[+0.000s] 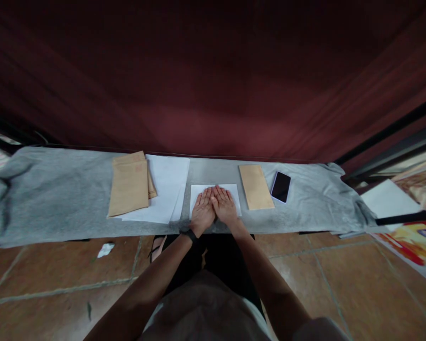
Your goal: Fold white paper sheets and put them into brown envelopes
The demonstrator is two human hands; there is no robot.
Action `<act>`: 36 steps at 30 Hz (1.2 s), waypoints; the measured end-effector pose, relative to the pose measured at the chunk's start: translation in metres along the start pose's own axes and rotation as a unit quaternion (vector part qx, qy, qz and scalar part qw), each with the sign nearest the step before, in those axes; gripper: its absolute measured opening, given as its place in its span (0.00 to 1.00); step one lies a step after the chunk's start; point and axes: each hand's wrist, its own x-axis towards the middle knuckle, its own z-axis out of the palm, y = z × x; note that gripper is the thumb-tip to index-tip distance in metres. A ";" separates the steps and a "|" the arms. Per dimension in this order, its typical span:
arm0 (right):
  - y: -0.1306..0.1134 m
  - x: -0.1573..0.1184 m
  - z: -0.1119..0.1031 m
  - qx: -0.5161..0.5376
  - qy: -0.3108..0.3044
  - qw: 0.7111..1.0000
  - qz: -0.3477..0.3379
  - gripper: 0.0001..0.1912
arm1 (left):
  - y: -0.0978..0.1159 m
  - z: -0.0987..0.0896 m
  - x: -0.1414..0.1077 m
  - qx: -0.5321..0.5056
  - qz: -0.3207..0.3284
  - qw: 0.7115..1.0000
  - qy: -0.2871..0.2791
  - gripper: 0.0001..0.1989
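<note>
My left hand point(203, 209) and my right hand point(225, 205) lie flat, side by side and touching, on a white sheet of paper point(236, 193). Their fingers stretch away from me, and much of the sheet is hidden beneath them. To the right of the sheet lies a brown envelope point(256, 187). Larger white sheets point(166, 189) sit to the left, partly under a pile of brown envelopes point(129, 187).
A phone point(280, 187) with a dark screen lies right of the single envelope. Grey cloth point(64, 194) covers the narrow table, and a dark red panel point(213, 123) rises along its far edge. A crumpled white scrap point(105, 250) is on the tiled floor.
</note>
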 end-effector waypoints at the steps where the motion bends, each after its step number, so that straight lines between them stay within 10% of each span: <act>1: 0.002 -0.001 0.000 -0.005 -0.001 1.000 0.001 0.27 | -0.001 0.000 0.001 -0.004 -0.008 1.000 0.003 0.30; 23: 0.031 -0.048 -0.010 -0.032 0.077 0.994 0.065 0.31 | -0.014 -0.016 -0.025 -0.030 -0.095 0.993 0.062 0.30; 36: -0.012 -0.060 -0.013 -0.013 -0.011 1.000 -0.023 0.28 | 0.025 0.000 -0.071 -0.002 0.070 0.997 0.023 0.31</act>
